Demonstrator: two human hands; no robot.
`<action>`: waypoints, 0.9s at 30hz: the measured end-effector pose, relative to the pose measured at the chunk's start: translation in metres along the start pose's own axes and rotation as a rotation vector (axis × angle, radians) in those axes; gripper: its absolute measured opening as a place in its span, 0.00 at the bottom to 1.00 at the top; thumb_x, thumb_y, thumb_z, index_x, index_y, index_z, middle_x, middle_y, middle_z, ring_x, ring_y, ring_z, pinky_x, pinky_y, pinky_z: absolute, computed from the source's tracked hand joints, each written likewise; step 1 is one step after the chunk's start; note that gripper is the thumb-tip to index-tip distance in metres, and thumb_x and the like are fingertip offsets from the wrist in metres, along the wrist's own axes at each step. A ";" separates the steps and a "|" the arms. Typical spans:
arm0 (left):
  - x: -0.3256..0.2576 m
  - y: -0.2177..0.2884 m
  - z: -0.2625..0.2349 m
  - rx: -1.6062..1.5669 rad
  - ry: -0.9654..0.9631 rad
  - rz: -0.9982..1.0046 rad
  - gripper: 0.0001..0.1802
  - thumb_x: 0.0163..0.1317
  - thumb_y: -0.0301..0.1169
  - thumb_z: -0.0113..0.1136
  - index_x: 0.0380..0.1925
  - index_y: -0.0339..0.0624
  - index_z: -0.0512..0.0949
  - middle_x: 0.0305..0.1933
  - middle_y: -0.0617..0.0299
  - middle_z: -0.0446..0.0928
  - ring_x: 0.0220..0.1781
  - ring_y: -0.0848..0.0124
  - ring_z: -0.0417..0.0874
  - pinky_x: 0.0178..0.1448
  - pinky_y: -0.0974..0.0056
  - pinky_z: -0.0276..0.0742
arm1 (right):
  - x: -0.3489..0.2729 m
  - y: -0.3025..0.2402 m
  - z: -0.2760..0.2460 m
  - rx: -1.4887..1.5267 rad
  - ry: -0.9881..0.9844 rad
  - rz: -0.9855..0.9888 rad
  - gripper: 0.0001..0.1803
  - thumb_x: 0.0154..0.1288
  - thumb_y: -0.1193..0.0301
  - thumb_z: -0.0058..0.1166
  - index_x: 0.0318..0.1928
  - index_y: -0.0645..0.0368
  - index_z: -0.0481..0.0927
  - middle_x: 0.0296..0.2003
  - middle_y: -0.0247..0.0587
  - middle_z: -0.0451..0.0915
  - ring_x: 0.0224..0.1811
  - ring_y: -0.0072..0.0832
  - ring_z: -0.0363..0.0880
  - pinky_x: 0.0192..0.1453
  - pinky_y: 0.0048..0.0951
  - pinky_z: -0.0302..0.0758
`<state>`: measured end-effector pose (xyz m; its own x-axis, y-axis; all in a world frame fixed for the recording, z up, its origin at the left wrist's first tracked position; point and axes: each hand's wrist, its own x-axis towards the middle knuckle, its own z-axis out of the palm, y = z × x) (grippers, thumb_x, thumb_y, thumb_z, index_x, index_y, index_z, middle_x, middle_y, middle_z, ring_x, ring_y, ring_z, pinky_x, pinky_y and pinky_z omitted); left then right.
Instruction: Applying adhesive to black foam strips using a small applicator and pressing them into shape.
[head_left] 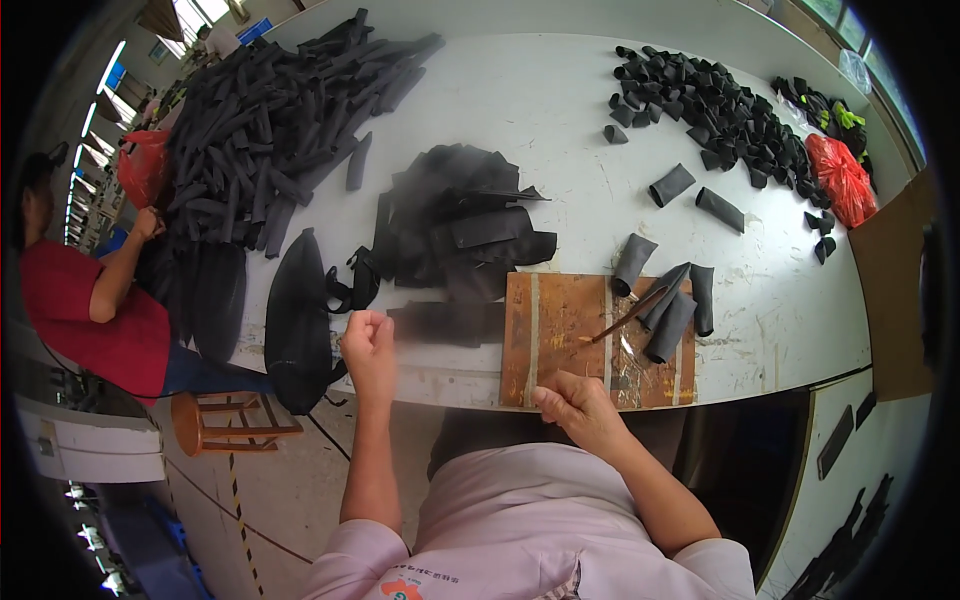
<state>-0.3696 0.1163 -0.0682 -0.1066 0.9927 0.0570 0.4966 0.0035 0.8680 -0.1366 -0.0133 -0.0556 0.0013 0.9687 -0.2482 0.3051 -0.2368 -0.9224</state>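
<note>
My left hand [368, 345] hovers as a closed fist at the table's near edge, next to a flat black strip [445, 322] and holding nothing I can see. My right hand [578, 405] rests with fingers curled on the near edge of a brown wooden board [560, 340]. A thin metal tool [625, 318] lies on the board beside several rolled black tubes [672, 308]. A stack of flat black sheets [460, 220] sits behind the board.
A large heap of long black strips [280, 120] covers the table's left end. Small rolled black pieces [710, 105] pile at the far right by a red bag [842, 178]. A person in a red shirt [90, 300] sits at left near a wooden stool [225, 420].
</note>
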 end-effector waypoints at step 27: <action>-0.036 0.110 0.017 -0.205 -1.208 0.129 0.07 0.55 0.27 0.55 0.32 0.34 0.74 0.29 0.60 0.77 0.34 0.76 0.77 0.40 0.70 0.72 | 0.002 -0.026 -0.045 -0.391 -0.343 -0.333 0.10 0.52 0.69 0.54 0.27 0.66 0.76 0.27 0.54 0.75 0.33 0.47 0.74 0.39 0.40 0.70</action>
<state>-0.2964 0.0835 0.0166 0.8523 0.4593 -0.2502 0.2885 -0.0137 0.9574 -0.1020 -0.0018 -0.0185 -0.4403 0.8916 -0.1060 0.5629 0.1821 -0.8062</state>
